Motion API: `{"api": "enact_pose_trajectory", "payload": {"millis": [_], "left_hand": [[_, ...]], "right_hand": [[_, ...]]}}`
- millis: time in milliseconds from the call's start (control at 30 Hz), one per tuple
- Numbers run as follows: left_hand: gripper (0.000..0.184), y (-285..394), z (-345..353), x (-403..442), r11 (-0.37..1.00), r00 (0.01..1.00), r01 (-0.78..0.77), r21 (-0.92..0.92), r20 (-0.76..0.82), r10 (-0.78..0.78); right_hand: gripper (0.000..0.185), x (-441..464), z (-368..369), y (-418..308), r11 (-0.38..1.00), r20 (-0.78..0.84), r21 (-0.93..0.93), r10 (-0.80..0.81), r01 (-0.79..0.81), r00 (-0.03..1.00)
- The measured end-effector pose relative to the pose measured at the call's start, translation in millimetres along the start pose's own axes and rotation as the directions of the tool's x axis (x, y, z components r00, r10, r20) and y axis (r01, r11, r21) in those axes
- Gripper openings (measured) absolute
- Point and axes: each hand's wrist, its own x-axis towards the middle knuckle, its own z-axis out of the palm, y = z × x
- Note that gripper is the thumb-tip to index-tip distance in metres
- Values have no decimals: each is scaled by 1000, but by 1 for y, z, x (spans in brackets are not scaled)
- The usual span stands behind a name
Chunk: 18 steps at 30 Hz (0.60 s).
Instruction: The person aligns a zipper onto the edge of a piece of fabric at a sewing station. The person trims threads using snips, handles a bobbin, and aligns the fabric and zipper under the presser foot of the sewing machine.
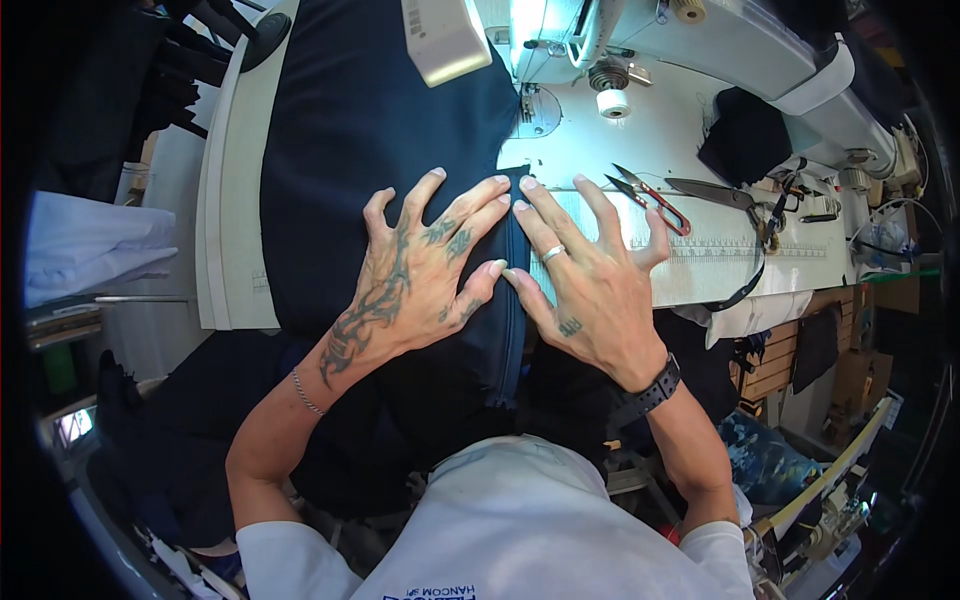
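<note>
- White table (229,220), under everything worked on.
- Dark cloth (350,90), over the table's left and middle, hanging off its near edge.
- Sewing machine (735,45), far right.
- Left hand (415,255), spread wide, palm down on the cloth, fingertips by the zipper.
- Right hand (600,285), spread wide, thumb and index fingertips at the zipper's right side.
- Zipper (513,325), between the hands, running near to far along the cloth's right edge.
- Black scrap (745,137), right.
- Large scissors (715,193), near the scrap.
- Red-handled snips (675,215), left of the scissors.
</note>
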Motion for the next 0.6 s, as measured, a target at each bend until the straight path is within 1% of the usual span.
{"api": "enact_pose_trajectory", "payload": {"millis": [33,100,133,167,233,300,367,400,467,600], "left_hand": [[58,1,0,1,1000,1000,22,9,2,-22],[58,1,4,12,999,996,50,18,-69,-49],[58,0,7,17,997,994,74,20,-79,-72],[58,-2,9,23,995,991,98,24,-94,-96],[59,-7,15,31,995,987,102,15,-125,-100],[59,-12,19,37,997,985,72,19,-161,-68],[60,-18,19,43,997,987,70,21,-148,-66],[60,-22,18,46,999,991,43,27,-126,-39],[60,-28,19,49,999,996,16,37,-89,-13],[60,-32,20,51,999,996,2,49,-87,2]], "right_hand": [[56,4,-1,4,1000,3,-3,0,0,1000],[55,19,-3,18,997,39,-28,-71,73,997],[54,28,-2,26,994,24,-24,-107,107,994],[54,35,-2,32,994,26,-31,-108,109,994],[54,45,0,43,984,44,-51,-169,171,985],[53,48,3,47,985,25,-39,-168,169,985],[52,49,4,46,990,-6,-44,-136,135,991],[52,49,5,45,989,1,-46,-140,140,990],[51,47,6,40,990,-34,-108,-97,93,995],[51,47,7,38,983,-34,-155,-100,93,994]]}}
